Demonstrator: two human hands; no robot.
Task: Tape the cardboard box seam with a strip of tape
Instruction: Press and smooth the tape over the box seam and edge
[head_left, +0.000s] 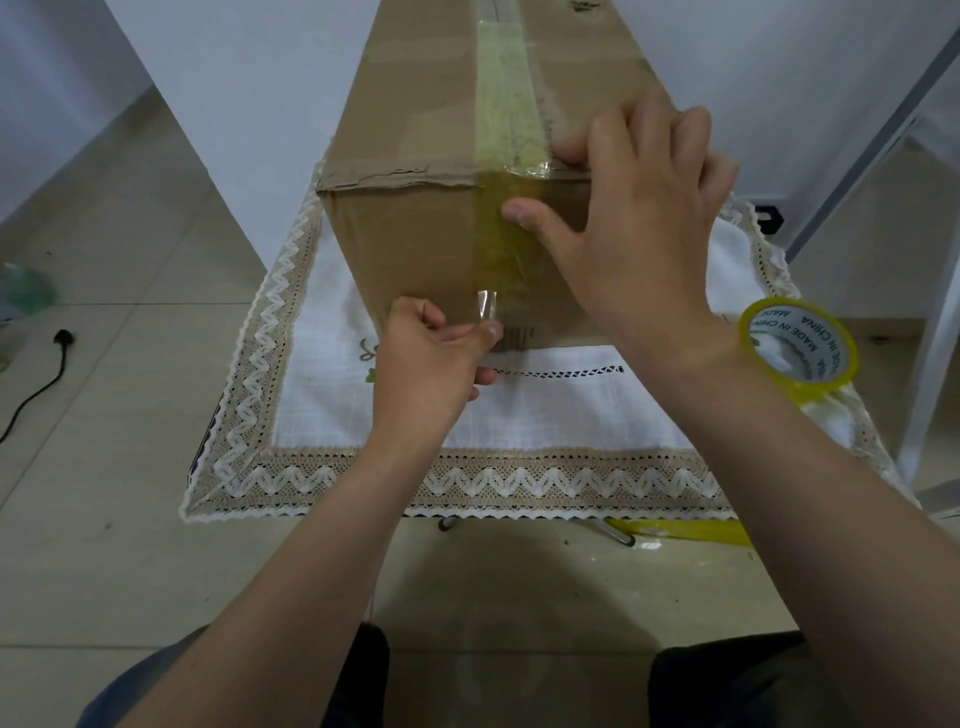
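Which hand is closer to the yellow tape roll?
Right. The right hand presses the cardboard box just left of the yellow tape roll; the left hand is farther left.

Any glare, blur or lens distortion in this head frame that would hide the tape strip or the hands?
Head view: soft, even light, with faint shadows. A small glare spot sits on the loose tape end pinched by the left hand, and on the tape at the cardboard box edge. Wide-angle bending shows at the margins. The right hand and tape roll are reasonably sharp.

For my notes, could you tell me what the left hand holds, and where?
The left hand pinches the tape strip by its loose lower end.
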